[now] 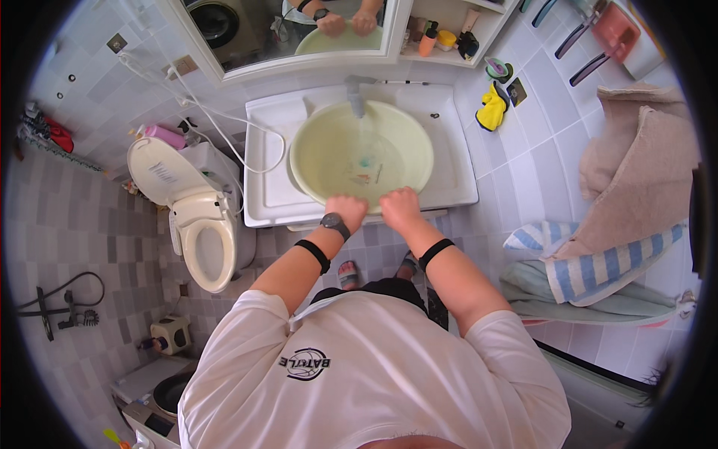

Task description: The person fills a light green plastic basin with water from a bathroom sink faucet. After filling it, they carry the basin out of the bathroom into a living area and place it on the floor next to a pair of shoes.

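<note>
Basin: the pale green basin (314,153) sits on the white sink top (456,179), directly ahead of you, beyond both fists. Your left hand (348,208) and right hand (400,206) are curled closed over its near rim, side by side, just apart – neither is nearer than the other. How far your fingers wrap beneath the rim is hidden, so thumb placement cannot be told.

Axis: nearly round, no marked long axis; the bulk of it reaches away from you, so nearly all the load would lie on the far side of your grip (judgement).

Overhead: the grey faucet (355,93) leans over the far rim, spout above the interior. A faint stream appears to fall from it; water depth cannot be read. Coloured marks show at the bottom – print or loose bits, unclear.

Edges: the near rim comes to about the sink top's front edge; overhang unclear. To the right, a broad strip of sink top shows. To the left, a white cord (282,153) loops near the rim, with the toilet (213,254) beyond the sink top.
</note>
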Motion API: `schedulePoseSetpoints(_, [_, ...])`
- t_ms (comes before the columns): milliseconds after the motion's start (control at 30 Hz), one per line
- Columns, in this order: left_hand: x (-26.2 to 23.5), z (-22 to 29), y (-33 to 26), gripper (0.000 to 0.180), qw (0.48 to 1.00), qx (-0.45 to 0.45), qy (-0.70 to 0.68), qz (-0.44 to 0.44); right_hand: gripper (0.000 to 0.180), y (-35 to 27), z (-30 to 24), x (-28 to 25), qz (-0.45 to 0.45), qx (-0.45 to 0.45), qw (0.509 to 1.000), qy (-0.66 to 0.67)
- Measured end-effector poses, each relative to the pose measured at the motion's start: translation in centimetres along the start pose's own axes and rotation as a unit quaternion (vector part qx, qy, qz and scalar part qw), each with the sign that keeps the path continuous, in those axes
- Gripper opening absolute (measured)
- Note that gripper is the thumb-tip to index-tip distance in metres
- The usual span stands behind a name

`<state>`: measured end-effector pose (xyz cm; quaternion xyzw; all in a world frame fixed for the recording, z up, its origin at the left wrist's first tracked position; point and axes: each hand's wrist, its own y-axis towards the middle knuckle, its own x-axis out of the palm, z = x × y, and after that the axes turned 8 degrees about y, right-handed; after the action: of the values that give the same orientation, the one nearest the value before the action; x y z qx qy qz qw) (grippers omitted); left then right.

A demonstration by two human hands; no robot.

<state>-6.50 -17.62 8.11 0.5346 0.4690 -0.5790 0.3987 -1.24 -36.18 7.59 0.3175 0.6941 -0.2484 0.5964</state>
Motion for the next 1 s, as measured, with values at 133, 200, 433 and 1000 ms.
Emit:
schedulePoseSetpoints(133, [-0.01, -0.03, -0.10, 0.012, 1.000, -0.006, 0.002, -0.010, 0.006, 0.09, -0.23, -0.03, -0.032, 0.007, 0.999, -0.003])
schedulePoseSetpoints(200, [0.19, -0.02, -0.14, 0.012, 1.000, -0.008, 0.005, -0.014, 0.006, 0.14, -0.44, -0.34, -0.030, 0.003, 0.999, -0.024])
schedulePoseSetpoints(433, [0.66, 0.00, 0.09, 0.012, 1.000, -0.005, 0.005, 0.015, 0.007, -0.01, -0.20, -0.24, -0.001, -0.001, 1.000, -0.010])
schedulePoseSetpoints(1000, [0.72, -0.04, 0.06, 0.010, 1.000, -0.005, 0.006, 0.022, 0.006, -0.04, -0.05, 0.23, 0.021, -0.003, 1.000, 0.010])
